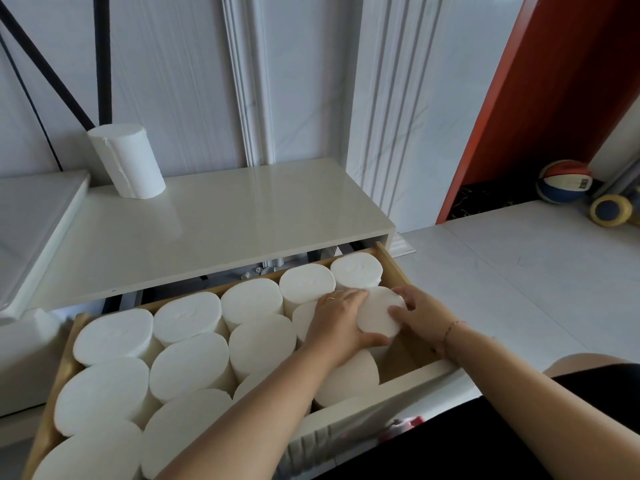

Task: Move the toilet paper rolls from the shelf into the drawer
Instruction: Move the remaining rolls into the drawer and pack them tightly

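Observation:
The wooden drawer (pixel 394 263) is pulled out below the glossy white shelf (pixel 242 209) and holds several white toilet paper rolls standing upright in rows. My left hand (pixel 337 320) and my right hand (pixel 417 315) both grip one toilet paper roll (pixel 379 311), tilted, at the drawer's right end, above a bare patch of the drawer floor (pixel 403 356). One more toilet paper roll (pixel 128 161) stands upright on the shelf at the far left, apart from both hands.
A white wall with mouldings (pixel 249 81) rises behind the shelf. Black straps (pixel 104 57) hang at the upper left. To the right lie white floor, a red panel (pixel 540 98), a ball (pixel 564 180) and a wheeled toy (pixel 607 209).

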